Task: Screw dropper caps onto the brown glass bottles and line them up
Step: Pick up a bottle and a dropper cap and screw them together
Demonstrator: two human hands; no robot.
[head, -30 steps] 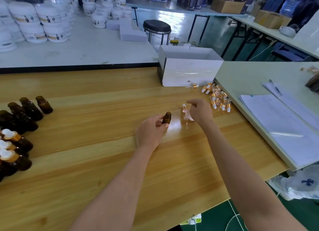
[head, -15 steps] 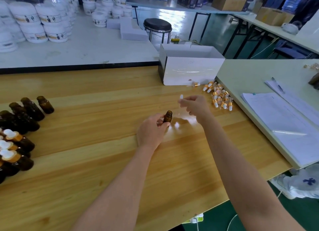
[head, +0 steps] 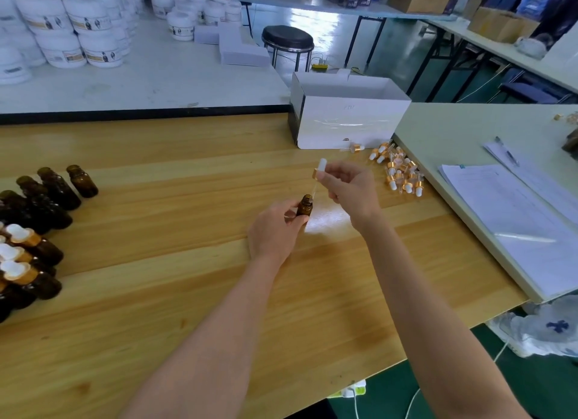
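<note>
My left hand (head: 275, 228) grips a small brown glass bottle (head: 305, 205) standing upright on the wooden table (head: 156, 293), its mouth uncapped. My right hand (head: 350, 188) pinches a dropper cap (head: 319, 168) with a white bulb and gold collar just above and right of the bottle. Its clear glass tube points down toward the bottle mouth. A pile of loose dropper caps (head: 398, 171) lies to the right. At the far left stand several uncapped brown bottles (head: 53, 190) and, nearer me, capped bottles (head: 25, 256).
A white cardboard box (head: 347, 118) stands behind the caps. A pale green table (head: 453, 137) on the right carries papers (head: 513, 218) and a pen (head: 506, 151). White tubs (head: 78, 34) are stacked on the white table beyond. A black stool (head: 287, 40) stands further back.
My right hand has lifted the dropper cap from beside the bottle and turned it upright, bringing its tube over the bottle mouth. My left hand keeps holding the bottle in place.
</note>
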